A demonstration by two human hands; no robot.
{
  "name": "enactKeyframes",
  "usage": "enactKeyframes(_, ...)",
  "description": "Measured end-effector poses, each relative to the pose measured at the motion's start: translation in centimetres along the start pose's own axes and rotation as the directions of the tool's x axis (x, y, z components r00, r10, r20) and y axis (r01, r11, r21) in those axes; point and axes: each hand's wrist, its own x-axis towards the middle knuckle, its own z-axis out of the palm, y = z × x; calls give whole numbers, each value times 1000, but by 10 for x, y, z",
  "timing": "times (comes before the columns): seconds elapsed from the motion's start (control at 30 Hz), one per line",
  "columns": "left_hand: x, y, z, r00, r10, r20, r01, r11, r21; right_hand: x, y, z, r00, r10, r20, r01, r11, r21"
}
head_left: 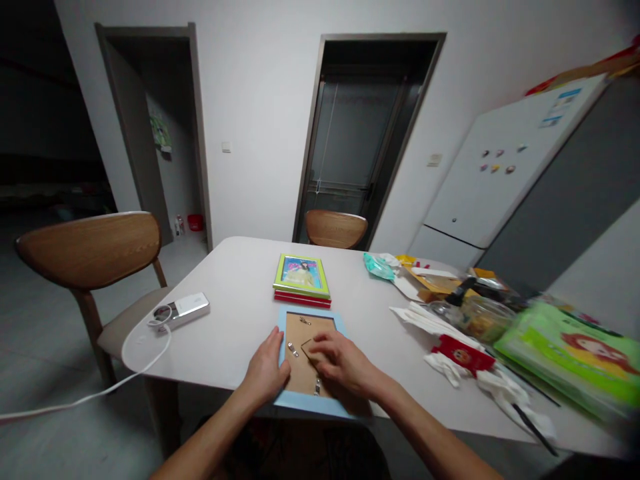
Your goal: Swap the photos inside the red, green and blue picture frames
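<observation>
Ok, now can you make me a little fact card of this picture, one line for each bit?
Left hand: holding the blue frame by its left side
Right hand: at the brown backing board; can't tell if it pinches something
Blue frame: back side up on the white table
Metal clips: at least three
Behind: lime-green frame stacked on something red
Table's left: silvery device, white cable
Table's right: green package, red packet

Unobstructed tabletop (237, 280) lies between the silver device (194, 305) and the stacked picture frames (301, 273), and to their right. The stack blocks a straight reach beyond the blue frame (313, 402); farther right, tissues (444, 368), a red packet (465, 354) and a green package (575, 353) bar passage.
</observation>
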Motion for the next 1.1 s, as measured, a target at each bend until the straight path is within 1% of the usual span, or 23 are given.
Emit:
enactKeyframes(0.07, 2, -1, 0, 1000, 7, -6, -7, 1000, 4, -18, -3, -4, 994, -54, 99, 51, 998, 33)
enactKeyframes(0.1, 2, -1, 0, 1000, 11, -9, -11, 1000, 5, -24, -4, -4, 991, -63, 117, 59, 997, 40)
enactKeyframes(0.2, 3, 0, 1, 1000, 6, -15, -6, 1000, -6, -30, -4, 4, 994, -68, 88, 62, 996, 68)
enactKeyframes(0.33, 2, 1, 1, 1000, -27, -14, 26, 999, -24, -24, -3, 16, 999, -42, 27, 40, 996, 74)
enactKeyframes(0.43, 1, 1, 2, 1000, -16, -19, 16, 1000, -8, -23, -3, 19, 999, -28, -30, 30, 997, 72)
enactKeyframes(0.5, 1, -1, 3, 999, -17, -28, 16, 1000, -12, -23, -2, 18, 996, 12, -89, -4, 997, 82)
enactKeyframes(0.57, 1, -2, 4, 999, -18, -29, 17, 1000, -23, -24, 0, 16, 979, 102, -175, -92, 994, 65)
enactKeyframes(0.63, 1, -2, 4, 1000, -13, -25, 13, 1000, -24, -25, 1, 16, 959, 182, -215, -186, 982, 0)
enactKeyframes(0.7, 1, -1, 4, 1000, -10, -21, 10, 1000, -15, -24, 1, 17, 959, 206, -196, -226, 971, -83)
enactKeyframes(0.77, 1, 0, 3, 1000, -16, -19, 15, 1000, -8, -23, 1, 20, 963, 207, -175, -231, 964, -130)
enactKeyframes(0.9, 1, 3, 0, 999, -43, -6, 43, 999, -21, -18, 1, 20, 954, 241, -177, -261, 960, -101)
enactKeyframes(1.0, 2, 7, -3, 998, -57, 10, 57, 996, -71, -13, 0, 11, 949, 258, -181, -278, 956, -95)
enactKeyframes(1.1, 7, 15, -5, 993, -106, -55, 87, 958, -273, -8, -7, -1, 944, 239, -228, -271, 955, -120)
